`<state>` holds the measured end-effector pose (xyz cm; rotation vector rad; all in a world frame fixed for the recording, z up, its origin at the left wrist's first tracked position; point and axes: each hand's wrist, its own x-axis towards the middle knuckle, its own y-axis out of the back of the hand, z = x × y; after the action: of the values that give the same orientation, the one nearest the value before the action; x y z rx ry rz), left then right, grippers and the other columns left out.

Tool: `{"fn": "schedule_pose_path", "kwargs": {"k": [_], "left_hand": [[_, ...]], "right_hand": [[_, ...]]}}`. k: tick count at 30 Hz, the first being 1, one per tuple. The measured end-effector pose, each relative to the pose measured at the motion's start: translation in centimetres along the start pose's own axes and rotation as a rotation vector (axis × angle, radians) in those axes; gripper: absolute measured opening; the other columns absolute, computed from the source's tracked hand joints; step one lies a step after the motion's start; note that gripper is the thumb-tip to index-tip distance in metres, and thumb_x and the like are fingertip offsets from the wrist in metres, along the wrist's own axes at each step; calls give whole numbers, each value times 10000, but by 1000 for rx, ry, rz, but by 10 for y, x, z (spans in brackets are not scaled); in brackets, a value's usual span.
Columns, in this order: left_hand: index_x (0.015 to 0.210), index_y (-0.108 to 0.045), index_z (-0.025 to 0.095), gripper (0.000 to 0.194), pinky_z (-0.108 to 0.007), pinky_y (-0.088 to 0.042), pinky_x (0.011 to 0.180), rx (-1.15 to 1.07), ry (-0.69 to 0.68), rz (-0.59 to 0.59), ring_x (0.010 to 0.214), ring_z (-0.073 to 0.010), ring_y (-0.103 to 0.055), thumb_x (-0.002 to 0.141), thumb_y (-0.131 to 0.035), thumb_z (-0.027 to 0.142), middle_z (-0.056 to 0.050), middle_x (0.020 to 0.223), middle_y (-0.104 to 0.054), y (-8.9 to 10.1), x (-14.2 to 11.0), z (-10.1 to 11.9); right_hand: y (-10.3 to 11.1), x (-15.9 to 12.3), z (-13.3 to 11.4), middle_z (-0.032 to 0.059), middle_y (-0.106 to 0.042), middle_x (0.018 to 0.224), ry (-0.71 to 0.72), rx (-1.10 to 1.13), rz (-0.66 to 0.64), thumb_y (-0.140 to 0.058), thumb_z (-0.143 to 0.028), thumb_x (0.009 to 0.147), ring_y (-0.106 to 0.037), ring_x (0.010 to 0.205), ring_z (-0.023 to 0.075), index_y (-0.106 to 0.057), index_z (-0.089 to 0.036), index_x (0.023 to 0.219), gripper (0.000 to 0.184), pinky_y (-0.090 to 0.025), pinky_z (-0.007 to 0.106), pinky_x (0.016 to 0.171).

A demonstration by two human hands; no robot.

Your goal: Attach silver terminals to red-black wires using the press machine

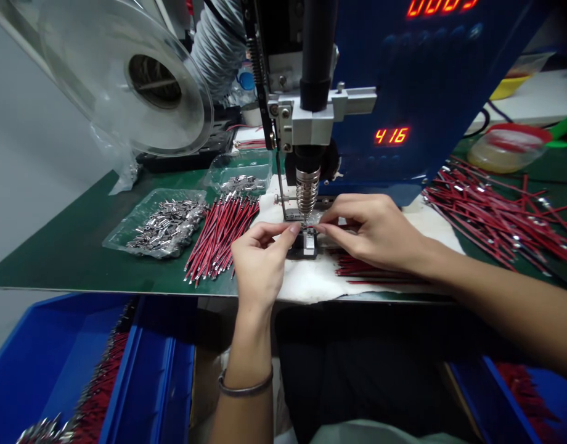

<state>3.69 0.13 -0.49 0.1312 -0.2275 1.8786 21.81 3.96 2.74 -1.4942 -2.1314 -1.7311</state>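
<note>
- Two hands, the left hand [260, 259] and right hand [376, 231], draw thumb and forefinger into narrow pinches; a small red piece [310, 227] shows between them at the metal fixture [308, 243]. Which fingers hold it, I cannot tell.
- Just above: a coiled metal sleeve [307, 192].
- Behind, the blue machine [403, 80] reads "416" in red; an upper display [443, 7] is cut off.
- White cloth [302, 287] lies beneath, soft-edged.
- Leftward, red wires [219, 237] adjoin a clear plastic tray [113, 239] of silvery fittings [166, 225].
- Green table [71, 246], straight-edged in front, stretches left beyond the tray.
</note>
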Motion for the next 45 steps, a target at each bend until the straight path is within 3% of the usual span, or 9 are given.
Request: {"fn": "schedule_pose_path", "kwargs": {"k": [45], "left_hand": [[772,-758,159,169,-241,-477,649,32,-23,4,676,-138,-635,714,-811,309,-44,728,-719,1,-2,-1]], "right_hand": [[0,1,-2,48,-692,800,-33,-10,-11,-633,-201,878,-596,683,142,-725,-140,842,116,-392,260,602]]}}
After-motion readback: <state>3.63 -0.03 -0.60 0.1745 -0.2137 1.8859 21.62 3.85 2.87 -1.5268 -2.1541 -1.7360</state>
